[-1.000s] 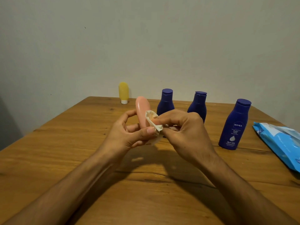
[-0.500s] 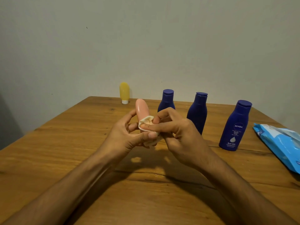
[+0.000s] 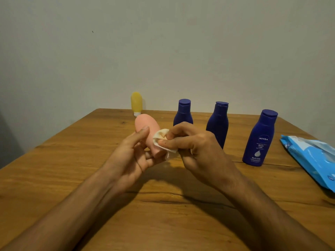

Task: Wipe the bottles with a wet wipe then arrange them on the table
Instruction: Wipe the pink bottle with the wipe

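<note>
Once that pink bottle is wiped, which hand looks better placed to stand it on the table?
Probably the left hand: it holds the pink bottle, tilted above the table. The right hand is busy pinching the wet wipe against the bottle's side.

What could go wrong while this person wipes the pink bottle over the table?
The left hand holds the pink bottle by its lower end, tilted, so a firm rub from the wet wipe in the right hand might make it slip. The right hand works in front of the middle blue bottle; a wide stroke could knock it over.
</note>
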The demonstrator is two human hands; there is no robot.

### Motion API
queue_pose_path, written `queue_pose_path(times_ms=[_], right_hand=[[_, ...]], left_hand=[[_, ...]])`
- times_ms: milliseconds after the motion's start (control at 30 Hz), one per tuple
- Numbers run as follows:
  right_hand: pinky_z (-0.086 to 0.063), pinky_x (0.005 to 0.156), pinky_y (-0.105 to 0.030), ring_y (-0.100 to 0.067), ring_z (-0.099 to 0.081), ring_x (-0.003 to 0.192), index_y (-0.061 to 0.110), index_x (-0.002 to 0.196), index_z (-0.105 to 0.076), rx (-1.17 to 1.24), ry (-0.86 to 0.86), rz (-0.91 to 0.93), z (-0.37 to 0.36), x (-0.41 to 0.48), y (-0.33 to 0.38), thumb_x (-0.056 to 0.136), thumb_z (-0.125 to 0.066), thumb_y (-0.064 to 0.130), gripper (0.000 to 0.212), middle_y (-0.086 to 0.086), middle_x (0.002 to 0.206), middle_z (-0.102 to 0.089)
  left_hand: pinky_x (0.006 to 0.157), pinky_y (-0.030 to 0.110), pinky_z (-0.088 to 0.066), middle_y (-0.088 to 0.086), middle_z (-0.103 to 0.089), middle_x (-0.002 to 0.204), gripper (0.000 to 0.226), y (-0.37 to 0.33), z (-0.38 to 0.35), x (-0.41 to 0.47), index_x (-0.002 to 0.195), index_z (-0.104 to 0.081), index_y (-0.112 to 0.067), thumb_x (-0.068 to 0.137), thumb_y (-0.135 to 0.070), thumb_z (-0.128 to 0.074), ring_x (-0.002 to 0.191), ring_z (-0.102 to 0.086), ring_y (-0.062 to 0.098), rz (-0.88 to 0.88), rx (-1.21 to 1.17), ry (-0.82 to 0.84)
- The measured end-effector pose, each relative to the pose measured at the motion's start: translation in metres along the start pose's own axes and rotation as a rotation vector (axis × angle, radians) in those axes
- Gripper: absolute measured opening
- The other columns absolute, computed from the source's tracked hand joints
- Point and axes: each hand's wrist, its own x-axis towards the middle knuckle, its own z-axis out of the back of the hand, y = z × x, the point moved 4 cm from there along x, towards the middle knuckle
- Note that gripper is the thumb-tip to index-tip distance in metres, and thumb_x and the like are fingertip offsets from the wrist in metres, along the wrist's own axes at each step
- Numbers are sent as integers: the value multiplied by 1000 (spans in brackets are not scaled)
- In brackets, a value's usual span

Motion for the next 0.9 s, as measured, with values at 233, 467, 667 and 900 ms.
queue_pose_path(times_ms=[233,467,667,900], right_hand=[[-50,83,-15,0,-57,97,23,104,-70,217,-194,-359,11,0,-19,82,-65,4,30,16,103,-60],[-51,78,-12,1,-61,93,21,109,-67,242,-260,-283,7,-2,-7,80,-70,9,31,10,104,-67],[-48,85,-13,-5,-61,97,13,105,-70,115,-192,-109,4,-1,-7,79,-69,0,30,2,104,-69],[-53,80,-19,-4,-62,96,15,102,-71,272,-160,-158,7,1,-10,79,-70,2,27,4,101,-69]], left_hand=[[95,46,-45,13,-73,112,44,-5,-3,0,140,-39,-14,99,-28,-46,102,-65,24,-50,69,-7],[75,37,-61,16,-71,113,41,-3,-2,2,133,-52,-10,93,-18,-57,95,-72,26,-108,136,-21],[67,34,-62,14,-74,110,44,-3,3,4,128,-57,-9,84,-18,-62,91,-74,24,-110,163,-5],[70,35,-62,13,-73,111,43,-4,3,5,120,-60,-13,78,-20,-62,93,-73,24,-180,207,24]])
